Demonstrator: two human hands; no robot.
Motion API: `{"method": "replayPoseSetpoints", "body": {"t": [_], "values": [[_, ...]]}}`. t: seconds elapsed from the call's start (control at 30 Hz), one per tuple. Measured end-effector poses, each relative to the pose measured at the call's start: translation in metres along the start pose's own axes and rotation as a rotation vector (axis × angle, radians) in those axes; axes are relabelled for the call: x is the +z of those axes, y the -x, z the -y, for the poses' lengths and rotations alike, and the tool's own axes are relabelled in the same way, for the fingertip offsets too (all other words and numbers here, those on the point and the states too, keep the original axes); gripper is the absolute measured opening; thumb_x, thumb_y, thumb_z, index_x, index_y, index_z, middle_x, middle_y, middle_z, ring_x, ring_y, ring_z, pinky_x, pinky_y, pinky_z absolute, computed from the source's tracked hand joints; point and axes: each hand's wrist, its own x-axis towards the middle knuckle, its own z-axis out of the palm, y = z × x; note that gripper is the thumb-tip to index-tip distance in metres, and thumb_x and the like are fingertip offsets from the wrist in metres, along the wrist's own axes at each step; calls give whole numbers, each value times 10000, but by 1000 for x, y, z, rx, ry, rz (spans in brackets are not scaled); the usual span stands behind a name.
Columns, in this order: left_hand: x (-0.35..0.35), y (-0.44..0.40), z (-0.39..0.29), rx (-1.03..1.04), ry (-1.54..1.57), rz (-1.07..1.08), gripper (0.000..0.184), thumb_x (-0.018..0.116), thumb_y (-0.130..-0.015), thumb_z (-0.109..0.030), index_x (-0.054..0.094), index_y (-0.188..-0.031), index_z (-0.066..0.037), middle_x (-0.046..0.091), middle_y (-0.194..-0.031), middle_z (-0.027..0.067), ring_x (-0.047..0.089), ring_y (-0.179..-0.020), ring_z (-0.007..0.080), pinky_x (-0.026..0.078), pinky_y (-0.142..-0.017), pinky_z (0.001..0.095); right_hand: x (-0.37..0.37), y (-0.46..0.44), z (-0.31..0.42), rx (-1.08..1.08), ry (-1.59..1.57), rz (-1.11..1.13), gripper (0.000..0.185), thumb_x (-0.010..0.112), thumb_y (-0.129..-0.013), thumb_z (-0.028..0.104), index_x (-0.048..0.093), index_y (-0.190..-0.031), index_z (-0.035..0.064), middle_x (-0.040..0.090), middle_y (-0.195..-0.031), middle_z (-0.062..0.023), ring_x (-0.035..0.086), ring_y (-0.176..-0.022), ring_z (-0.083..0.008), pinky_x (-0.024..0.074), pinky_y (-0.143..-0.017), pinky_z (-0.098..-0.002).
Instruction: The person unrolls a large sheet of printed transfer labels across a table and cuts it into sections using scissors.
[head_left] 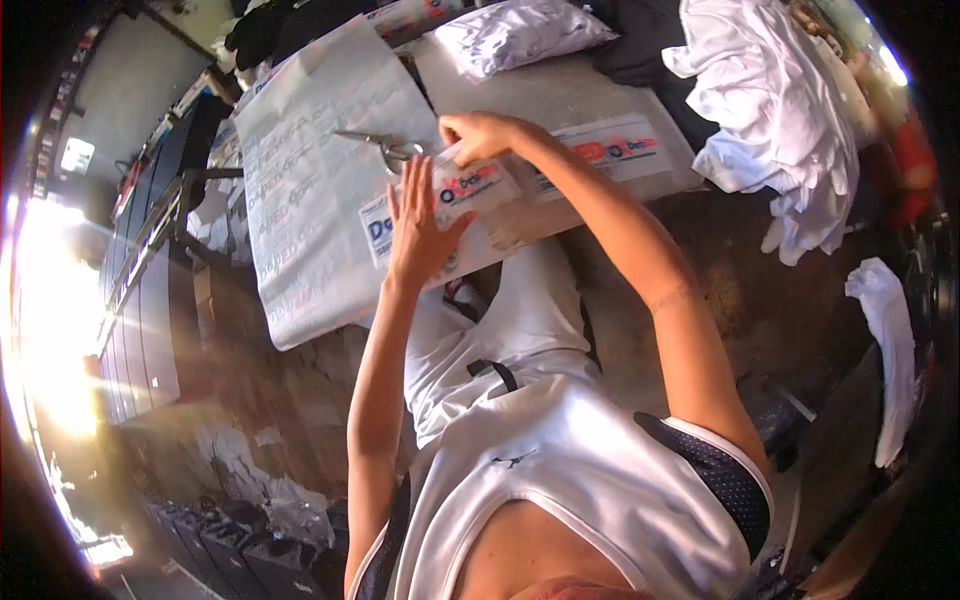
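A large translucent printed sheet (310, 180) lies over the low work surface, with a banner of blue and red lettering (475, 187) on it. My left hand (425, 225) rests flat on the banner, fingers stretched out and pointing away from me. Just beyond it to the right, my right hand (478, 137) is closed at the sheet's edge, its fingertips pinched on something too small to make out. Metal scissors (385, 145) lie on the sheet beyond my left fingertips, touched by neither hand.
A clear plastic bag of white material (520, 35) lies at the far edge. White cloth (770, 110) is heaped at the right, and another white piece (885, 350) hangs lower right. Dark panels (150, 250) stand at the left, with plastic scraps (290, 505) below.
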Motion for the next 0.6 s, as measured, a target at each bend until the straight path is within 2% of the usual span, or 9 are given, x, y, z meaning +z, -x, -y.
{"method": "replayPoseSetpoints", "body": {"t": [0.07, 0.1, 0.17, 0.27, 0.3, 0.37, 0.43, 0.5, 0.6], "values": [[-14, -6, 6, -1, -98, -2, 1084, 833, -853, -468, 224, -1656, -69, 254, -1716, 173, 159, -1614, 347, 128, -1287, 586, -6, 16, 17, -126, -100, -103, 367, 803, -758, 97, 621, -1070, 33, 693, -1020, -88, 649, -955, -193, 525, -846, -351], [-10, -17, -7, 23, -38, -77, 914, 828, -868, -420, 392, -1590, -68, 434, -1623, 186, 358, -1544, 334, 155, -1268, 616, -28, 52, 15, -97, -94, -119, 367, 803, -758, 97, 621, -1070, 33, 693, -1020, -88, 649, -955, -193, 525, -846, -351], [-44, -37, 2, -2, -77, 153, 622, 812, -895, -353, 623, -1404, -51, 644, -1420, 185, 587, -1362, 324, 329, -1209, 554, -44, 81, 25, -222, -183, -112, 344, 796, -779, 93, 644, -1080, 27, 696, -1041, -77, 647, -994, -169, 512, -904, -333], [-37, -60, 9, -41, 292, 191, 310, 773, -925, -244, 757, -1132, -14, 783, -1035, 161, 749, -978, 282, 559, -896, 373, -76, 132, -9, -133, -194, -89, 320, 785, -792, 96, 661, -1074, 9, 712, -1061, -71, 643, -1048, -162, 493, -974, -326], [-25, -71, 9, -43, 295, 193, 310, 773, -925, -244, 757, -1132, -14, 783, -1035, 161, 749, -978, 282, 559, -896, 373, -85, 147, -27, -78, -143, -125, 318, 777, -793, 88, 662, -1078, 7, 717, -1055, -65, 642, -1035, -151, 496, -962, -325], [4, -95, 4, -81, 495, 347, 294, 745, -968, -233, 743, -1127, 14, 776, -1010, 123, 699, -956, 146, 539, -902, 335, -99, 179, -47, 61, -70, -174, 317, 777, -786, 85, 660, -1073, 17, 727, -1032, -66, 659, -988, -165, 510, -913, -338], [32, -113, -15, -62, 422, 339, 298, 747, -965, -242, 739, -1111, 17, 764, -975, 117, 668, -913, 135, 532, -858, 336, -102, 198, -83, 104, -66, -160, 316, 775, -780, 84, 660, -1068, 24, 727, -1027, -96, 662, -963, -183, 511, -889, -349], [50, -122, -33, -56, 412, 307, 306, 774, -937, -258, 746, -1102, -2, 758, -1032, 146, 702, -907, 210, 542, -820, 347, -103, 209, -94, 248, 171, -181, 342, 784, -761, 98, 665, -1073, 26, 712, -972, -121, 675, -925, -256, 516, -879, -390], [63, -117, -58, -8, 278, 296, 479, 822, -888, -341, 717, -1241, -35, 690, -1272, 185, 674, -1119, 307, 531, -946, 397, -91, 217, -94, 450, 352, -180, 390, 804, -742, 135, 675, -1099, 44, 691, -1051, -129, 660, -1026, -326, 512, -937, -426]]}}
